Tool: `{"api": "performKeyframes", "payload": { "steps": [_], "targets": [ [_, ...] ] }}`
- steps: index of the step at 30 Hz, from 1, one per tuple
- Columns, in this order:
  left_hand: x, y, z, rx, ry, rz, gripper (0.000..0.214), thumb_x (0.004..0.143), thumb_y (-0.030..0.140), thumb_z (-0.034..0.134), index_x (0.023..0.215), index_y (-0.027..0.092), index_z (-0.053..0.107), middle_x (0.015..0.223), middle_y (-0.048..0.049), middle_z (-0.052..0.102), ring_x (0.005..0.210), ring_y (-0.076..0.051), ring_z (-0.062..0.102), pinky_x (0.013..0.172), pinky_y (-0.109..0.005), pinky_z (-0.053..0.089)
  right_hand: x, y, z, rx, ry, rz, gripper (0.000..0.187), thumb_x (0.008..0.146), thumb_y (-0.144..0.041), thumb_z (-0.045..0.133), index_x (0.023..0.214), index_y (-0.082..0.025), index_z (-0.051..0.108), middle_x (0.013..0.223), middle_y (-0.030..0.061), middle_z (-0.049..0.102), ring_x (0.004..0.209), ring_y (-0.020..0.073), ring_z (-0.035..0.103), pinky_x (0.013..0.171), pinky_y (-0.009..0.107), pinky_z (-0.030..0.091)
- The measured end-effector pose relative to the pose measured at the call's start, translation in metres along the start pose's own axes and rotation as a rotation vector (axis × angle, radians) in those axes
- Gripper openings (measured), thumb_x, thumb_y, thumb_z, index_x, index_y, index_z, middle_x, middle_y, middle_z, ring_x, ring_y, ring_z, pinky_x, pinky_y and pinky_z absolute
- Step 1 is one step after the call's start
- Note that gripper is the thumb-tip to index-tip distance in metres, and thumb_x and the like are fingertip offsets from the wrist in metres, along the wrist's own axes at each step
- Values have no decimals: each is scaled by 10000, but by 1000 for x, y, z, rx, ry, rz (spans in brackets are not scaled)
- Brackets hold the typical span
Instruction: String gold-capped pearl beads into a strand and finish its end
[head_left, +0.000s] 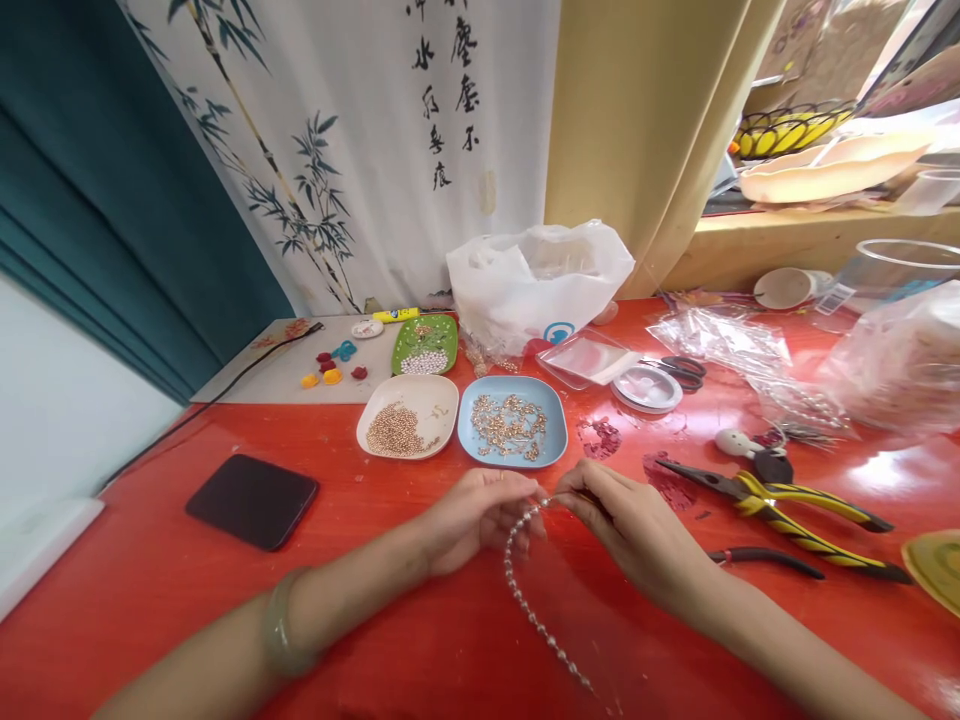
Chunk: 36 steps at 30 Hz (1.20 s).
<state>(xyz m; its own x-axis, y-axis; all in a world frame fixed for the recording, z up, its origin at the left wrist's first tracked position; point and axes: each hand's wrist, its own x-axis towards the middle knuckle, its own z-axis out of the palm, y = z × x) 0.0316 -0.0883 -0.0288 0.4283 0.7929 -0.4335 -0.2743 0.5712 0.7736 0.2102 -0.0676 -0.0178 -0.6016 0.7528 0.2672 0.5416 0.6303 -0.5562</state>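
Observation:
A string of silvery beads (530, 612) hangs in a curve from between my hands down toward the near part of the red table. My right hand (611, 515) pinches the upper end of the strand with thumb and fingertips. Beside it, my left hand (484, 510) is half curled, palm turned up, its thumb and forefinger at the top bead; whether they grip it is hard to see. Just beyond the hands stand a blue dish (512, 462) of gold-coloured beads and findings and a cream dish (364, 425) of small gold beads.
A phone (253, 501) lies at left. To the right are yellow-and-black pliers (780, 505), a dark-handled tool (772, 560), scissors (686, 372) and a thread spool (646, 388). Behind are a green tray (405, 335), a white plastic bag (495, 290) and clear packets (720, 335).

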Motion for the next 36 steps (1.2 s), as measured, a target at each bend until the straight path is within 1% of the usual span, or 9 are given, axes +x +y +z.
{"api": "performKeyframes", "payload": {
  "steps": [2, 5, 8, 11, 18, 23, 28, 31, 36],
  "targets": [
    [1, 1, 0, 7, -4, 6, 209, 697, 312, 600, 747, 110, 592, 558, -24, 599, 459, -82, 525, 465, -194, 423, 0, -1, 2, -18, -9, 0, 160, 864, -219, 363, 739, -199, 462, 686, 21, 611, 556, 132, 567, 500, 225, 429],
    [2, 2, -1, 28, -3, 3, 148, 646, 236, 646, 700, 118, 573, 538, -10, 590, 443, -78, 515, 443, -185, 417, -1, 0, 5, -72, -21, -28, 175, 870, -214, 338, 744, -198, 457, 689, 26, 604, 536, 134, 557, 485, 228, 415],
    [3, 2, -1, 22, -31, 9, 92, 642, 184, 620, 677, 124, 560, 565, -9, 600, 421, -77, 509, 437, -196, 421, -2, 1, 8, -131, -16, -82, 195, 875, -199, 301, 758, -199, 457, 696, 30, 590, 522, 135, 542, 474, 231, 400],
    [2, 2, -1, 3, -48, 15, 50, 641, 154, 586, 661, 128, 549, 567, -7, 598, 409, -81, 512, 433, -203, 423, -4, 0, 9, -155, -11, -98, 201, 872, -181, 283, 760, -199, 449, 683, 28, 577, 505, 131, 524, 464, 226, 389],
    [2, 2, -2, 5, -45, 14, 35, 648, 150, 573, 670, 128, 556, 555, -8, 591, 426, -80, 512, 444, -200, 423, -3, -1, 8, -140, 11, -89, 202, 873, -186, 280, 744, -199, 436, 664, 20, 562, 500, 119, 504, 468, 212, 389],
    [2, 2, -1, 31, -33, -15, 67, 634, 140, 592, 697, 123, 574, 535, -1, 574, 432, -76, 503, 452, -201, 425, -4, 0, 9, -154, 50, -134, 205, 875, -178, 283, 777, -197, 461, 683, 19, 581, 518, 117, 529, 470, 203, 382],
    [2, 3, 2, 36, -41, -7, 64, 629, 149, 599, 670, 126, 556, 533, 2, 560, 436, -74, 493, 441, -196, 422, -5, -1, 9, -201, 88, -174, 229, 872, -172, 273, 785, -193, 483, 667, 19, 581, 487, 107, 505, 447, 194, 350],
    [2, 4, 2, 24, -61, 5, 59, 626, 138, 584, 664, 133, 538, 539, -2, 564, 442, -81, 496, 435, -200, 426, -5, -2, 10, -237, 90, -182, 245, 862, -150, 262, 769, -195, 484, 644, 12, 572, 469, 103, 487, 436, 190, 332],
    [2, 3, 1, 8, -81, 26, 46, 617, 108, 540, 649, 136, 522, 537, -7, 570, 449, -89, 503, 428, -200, 426, -5, -3, 11, -274, 55, -179, 247, 851, -129, 259, 763, -197, 480, 637, 8, 569, 461, 106, 486, 433, 193, 333]
  ]
}}
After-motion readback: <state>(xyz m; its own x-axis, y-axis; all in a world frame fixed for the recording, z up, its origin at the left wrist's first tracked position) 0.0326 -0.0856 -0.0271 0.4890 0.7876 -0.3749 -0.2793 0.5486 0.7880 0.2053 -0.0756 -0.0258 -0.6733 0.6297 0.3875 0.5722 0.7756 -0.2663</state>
